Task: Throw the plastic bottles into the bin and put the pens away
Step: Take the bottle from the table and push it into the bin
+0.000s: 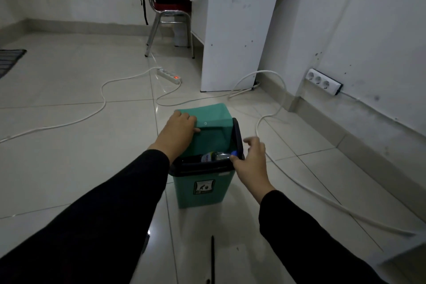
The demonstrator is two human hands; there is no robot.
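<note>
A green bin (pixel 202 193) with a black rim stands on the tiled floor in the middle of the view. My left hand (pixel 178 130) grips its green lid (pixel 214 120) and holds it tilted up. A plastic bottle (pixel 216 156) with a blue cap lies across the bin's opening, just under the rim. My right hand (pixel 251 161) hovers at the bin's right edge, fingers spread, next to the bottle's cap and holding nothing. A thin black pen (pixel 212 258) lies on the floor in front of the bin, near the bottom edge.
A white power strip (pixel 169 75) with a red light and long white cables (pixel 272 120) lies on the floor beyond and to the right of the bin. A white desk (pixel 239 30) and a metal chair (pixel 170 18) stand behind. Wall sockets (pixel 322 81) sit low on the right.
</note>
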